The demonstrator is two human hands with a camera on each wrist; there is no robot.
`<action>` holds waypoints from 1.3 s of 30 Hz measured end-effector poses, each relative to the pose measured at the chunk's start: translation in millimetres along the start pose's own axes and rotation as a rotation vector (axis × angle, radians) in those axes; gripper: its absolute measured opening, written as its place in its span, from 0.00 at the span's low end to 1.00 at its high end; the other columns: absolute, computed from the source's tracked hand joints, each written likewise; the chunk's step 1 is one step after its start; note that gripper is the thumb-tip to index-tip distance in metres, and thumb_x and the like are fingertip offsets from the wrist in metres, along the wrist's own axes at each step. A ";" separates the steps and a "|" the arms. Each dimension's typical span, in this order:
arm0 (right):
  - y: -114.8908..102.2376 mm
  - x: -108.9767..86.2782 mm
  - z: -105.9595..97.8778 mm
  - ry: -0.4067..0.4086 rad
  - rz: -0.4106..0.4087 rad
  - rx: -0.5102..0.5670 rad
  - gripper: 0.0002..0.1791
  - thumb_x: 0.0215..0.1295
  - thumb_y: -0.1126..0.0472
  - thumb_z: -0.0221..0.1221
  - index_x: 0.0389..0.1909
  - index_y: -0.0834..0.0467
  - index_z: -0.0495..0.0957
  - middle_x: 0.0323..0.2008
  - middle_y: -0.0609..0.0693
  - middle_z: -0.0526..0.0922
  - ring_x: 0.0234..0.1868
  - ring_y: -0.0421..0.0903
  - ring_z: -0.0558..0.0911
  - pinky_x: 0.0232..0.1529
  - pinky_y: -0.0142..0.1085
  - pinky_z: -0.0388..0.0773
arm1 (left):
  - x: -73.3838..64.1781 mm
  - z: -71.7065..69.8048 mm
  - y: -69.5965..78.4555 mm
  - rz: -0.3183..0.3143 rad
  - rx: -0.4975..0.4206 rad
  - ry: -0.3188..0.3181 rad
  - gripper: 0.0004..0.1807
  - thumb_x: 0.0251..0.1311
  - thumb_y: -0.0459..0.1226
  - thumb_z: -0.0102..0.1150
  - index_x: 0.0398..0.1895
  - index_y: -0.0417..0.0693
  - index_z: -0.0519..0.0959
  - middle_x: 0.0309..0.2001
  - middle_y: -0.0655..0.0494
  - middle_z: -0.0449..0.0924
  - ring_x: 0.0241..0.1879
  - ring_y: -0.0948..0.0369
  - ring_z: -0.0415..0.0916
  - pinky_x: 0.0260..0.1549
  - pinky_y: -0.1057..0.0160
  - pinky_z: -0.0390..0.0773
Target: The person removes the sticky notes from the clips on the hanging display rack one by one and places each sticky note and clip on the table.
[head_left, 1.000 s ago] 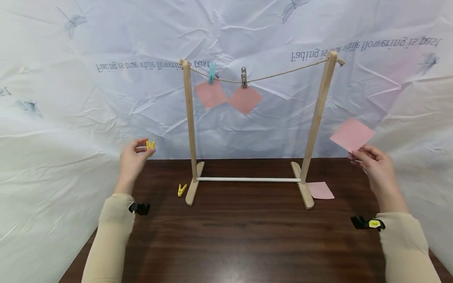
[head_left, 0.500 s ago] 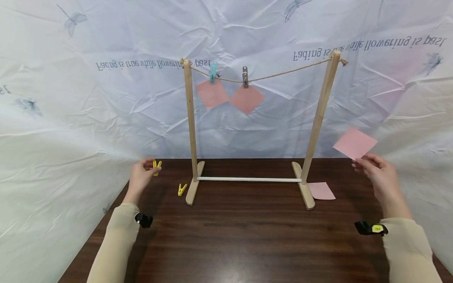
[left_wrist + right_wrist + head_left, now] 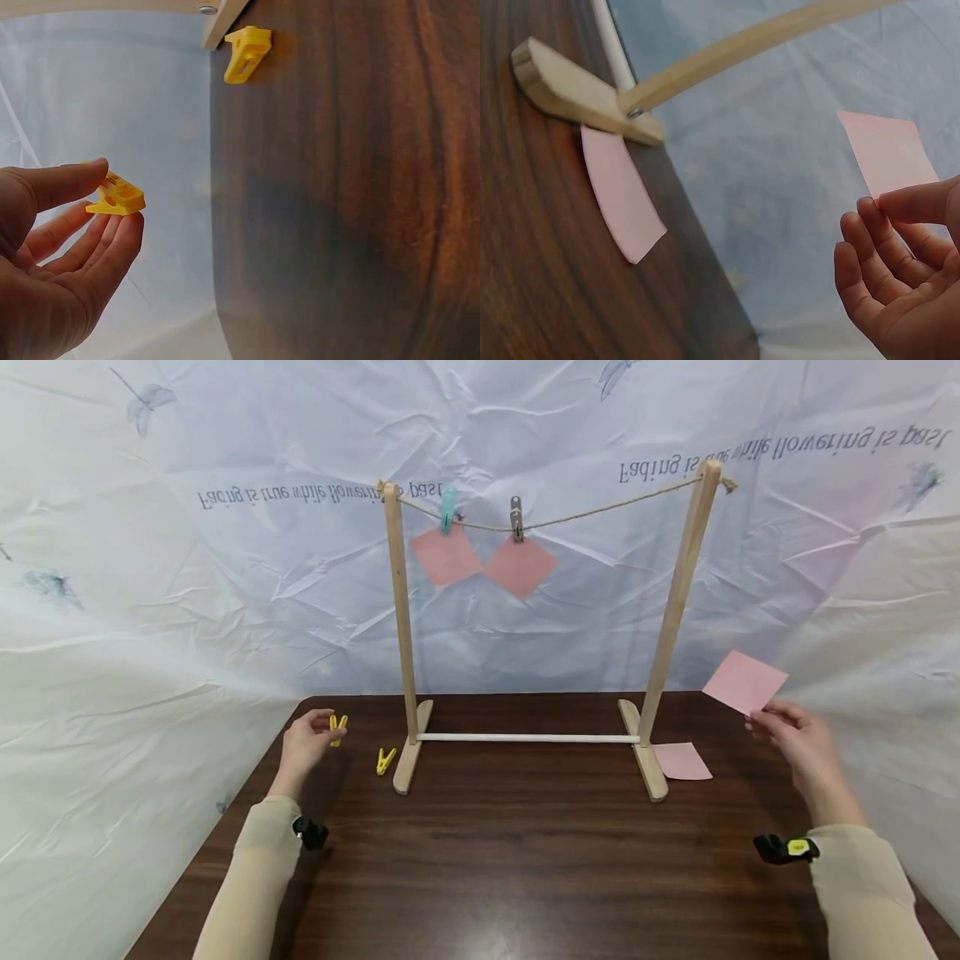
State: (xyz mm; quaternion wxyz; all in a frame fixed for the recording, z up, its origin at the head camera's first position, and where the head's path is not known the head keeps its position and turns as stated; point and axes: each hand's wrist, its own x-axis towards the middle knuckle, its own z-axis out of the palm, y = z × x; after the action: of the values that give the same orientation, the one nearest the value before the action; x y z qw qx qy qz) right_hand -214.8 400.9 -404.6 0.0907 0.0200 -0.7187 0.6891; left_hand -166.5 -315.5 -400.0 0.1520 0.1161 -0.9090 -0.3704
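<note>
My left hand [image 3: 306, 742] pinches a yellow clothespin [image 3: 120, 196] between thumb and fingers, above the table's left side. A second yellow clothespin [image 3: 386, 761] lies on the table beside the rack's left foot. At the right, my right hand [image 3: 802, 745] pinches a square pink paper [image 3: 745, 682] by its lower corner and holds it up. Another pink paper [image 3: 622, 196] lies on the table, its edge against or under the rack's right foot. On the rope [image 3: 600, 512], a blue clothespin [image 3: 447, 511] and a grey clothespin [image 3: 517, 518] each hold a hanging pink paper [image 3: 521, 566].
A wooden rack with a left post [image 3: 401, 618], a right post [image 3: 678, 602] and a white crossbar [image 3: 525, 738] stands toward the back of the dark wooden table [image 3: 510, 860]. A wrinkled printed sheet [image 3: 540, 652] hangs behind and along both sides.
My left hand has come down and slightly right with the yellow clothespin. My right hand has lowered with its pink paper. The papers on the rope hang as before.
</note>
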 end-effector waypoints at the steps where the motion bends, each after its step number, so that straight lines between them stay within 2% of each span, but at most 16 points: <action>1: 2.6 0.5 -0.9 -0.002 0.000 -0.018 0.03 0.72 0.60 0.61 0.42 0.48 0.79 0.30 0.34 0.86 0.31 0.30 0.84 0.31 0.21 0.77 | -0.2 1.1 -1.3 -0.002 0.003 -0.006 0.27 0.67 0.36 0.64 0.66 0.33 0.71 0.55 0.32 0.77 0.52 0.41 0.77 0.44 0.46 0.80; 4: 10.4 1.7 -4.6 -0.020 0.004 -0.008 0.04 0.72 0.61 0.61 0.41 0.47 0.80 0.30 0.35 0.86 0.31 0.31 0.84 0.32 0.22 0.79 | -1.1 4.3 -4.6 0.005 0.008 -0.030 0.27 0.67 0.35 0.63 0.66 0.33 0.71 0.55 0.31 0.77 0.52 0.41 0.77 0.44 0.46 0.80; 8: 19.5 3.2 -9.4 -0.037 0.025 -0.065 0.06 0.72 0.62 0.60 0.40 0.44 0.78 0.29 0.34 0.85 0.30 0.31 0.84 0.32 0.23 0.80 | -1.4 8.1 -8.9 0.013 0.012 -0.061 0.28 0.66 0.34 0.63 0.67 0.32 0.71 0.56 0.31 0.77 0.53 0.40 0.76 0.45 0.45 0.79; 10: 22.7 4.0 -11.5 -0.039 0.040 -0.134 0.06 0.73 0.60 0.60 0.41 0.44 0.77 0.29 0.32 0.84 0.30 0.30 0.84 0.32 0.23 0.80 | -0.4 9.8 -9.9 0.011 0.015 -0.068 0.28 0.66 0.34 0.63 0.67 0.32 0.71 0.56 0.31 0.77 0.53 0.39 0.76 0.45 0.44 0.79; 12: 25.6 4.6 -13.6 -0.046 0.054 -0.197 0.03 0.74 0.58 0.59 0.45 0.48 0.76 0.29 0.30 0.83 0.30 0.29 0.83 0.32 0.23 0.80 | 1.5 11.7 -10.2 0.008 0.019 -0.071 0.27 0.66 0.34 0.63 0.66 0.32 0.71 0.56 0.31 0.77 0.53 0.39 0.76 0.44 0.44 0.79; 13: 26.9 5.2 -14.4 -0.048 0.064 -0.218 0.06 0.74 0.57 0.59 0.47 0.52 0.76 0.29 0.30 0.83 0.30 0.29 0.83 0.33 0.23 0.80 | 2.3 12.9 -10.3 0.004 0.021 -0.073 0.27 0.66 0.34 0.63 0.66 0.31 0.71 0.55 0.31 0.77 0.52 0.40 0.76 0.44 0.44 0.79; 17: 32.6 5.3 -17.2 -0.084 0.080 -0.356 0.26 0.76 0.52 0.55 0.60 0.71 0.70 0.29 0.27 0.82 0.31 0.28 0.82 0.33 0.23 0.77 | 3.1 19.3 -10.5 -0.015 0.027 -0.099 0.27 0.65 0.34 0.65 0.65 0.31 0.72 0.54 0.32 0.78 0.51 0.40 0.76 0.46 0.44 0.79; 20: 36.4 3.4 -19.8 -0.113 0.088 -0.403 0.30 0.77 0.51 0.54 0.62 0.74 0.68 0.30 0.28 0.83 0.32 0.28 0.82 0.33 0.24 0.76 | 0.5 24.1 -10.6 -0.023 0.040 -0.127 0.27 0.65 0.34 0.65 0.63 0.30 0.73 0.53 0.31 0.77 0.51 0.39 0.76 0.45 0.44 0.79; 24: 40.3 1.0 -23.0 -0.127 0.102 -0.387 0.26 0.77 0.51 0.54 0.59 0.70 0.71 0.31 0.30 0.84 0.33 0.29 0.83 0.34 0.25 0.76 | -2.8 29.1 -14.2 -0.032 0.070 -0.141 0.26 0.64 0.33 0.65 0.62 0.28 0.73 0.53 0.30 0.77 0.50 0.39 0.76 0.44 0.44 0.79; 29: 44.8 -0.8 -29.8 -0.132 0.126 -0.435 0.34 0.79 0.51 0.51 0.65 0.79 0.63 0.31 0.29 0.82 0.32 0.28 0.82 0.33 0.24 0.75 | -3.4 34.3 -18.4 -0.035 0.074 -0.158 0.26 0.64 0.33 0.65 0.62 0.28 0.73 0.53 0.30 0.76 0.48 0.40 0.76 0.43 0.45 0.78; 31: 46.3 -0.8 -32.7 -0.135 0.136 -0.481 0.35 0.79 0.50 0.49 0.66 0.81 0.61 0.32 0.32 0.83 0.32 0.27 0.81 0.32 0.23 0.74 | -3.0 35.3 -18.7 -0.034 0.071 -0.163 0.26 0.64 0.33 0.65 0.62 0.28 0.73 0.53 0.31 0.76 0.47 0.40 0.76 0.42 0.45 0.78; 34: 49.1 -0.4 -35.2 -0.130 0.148 -0.522 0.35 0.79 0.50 0.48 0.65 0.81 0.62 0.34 0.39 0.84 0.31 0.27 0.80 0.31 0.23 0.74 | -2.4 36.0 -20.2 -0.038 0.082 -0.162 0.26 0.63 0.33 0.66 0.60 0.28 0.74 0.50 0.32 0.76 0.44 0.42 0.75 0.40 0.48 0.78; 37: 52.8 -1.3 -36.3 -0.135 0.128 -0.526 0.32 0.79 0.54 0.49 0.64 0.83 0.62 0.36 0.47 0.86 0.30 0.27 0.80 0.31 0.23 0.77 | -3.0 36.3 -22.0 -0.048 0.087 -0.158 0.25 0.62 0.34 0.67 0.58 0.28 0.75 0.46 0.35 0.77 0.39 0.46 0.75 0.35 0.52 0.77; 39: 55.5 -2.1 -37.0 -0.135 0.117 -0.522 0.31 0.79 0.57 0.49 0.62 0.85 0.63 0.36 0.49 0.85 0.30 0.27 0.79 0.31 0.25 0.79 | -3.6 36.3 -22.4 -0.055 0.080 -0.163 0.24 0.62 0.34 0.67 0.58 0.29 0.75 0.44 0.37 0.77 0.36 0.48 0.73 0.33 0.54 0.76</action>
State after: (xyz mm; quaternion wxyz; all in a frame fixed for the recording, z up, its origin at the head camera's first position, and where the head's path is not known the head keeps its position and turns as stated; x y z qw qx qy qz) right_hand -217.4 440.2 -458.5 0.0048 0.0003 -0.8762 0.4819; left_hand -174.1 -306.8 -441.2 0.0624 0.1164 -0.9289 -0.3460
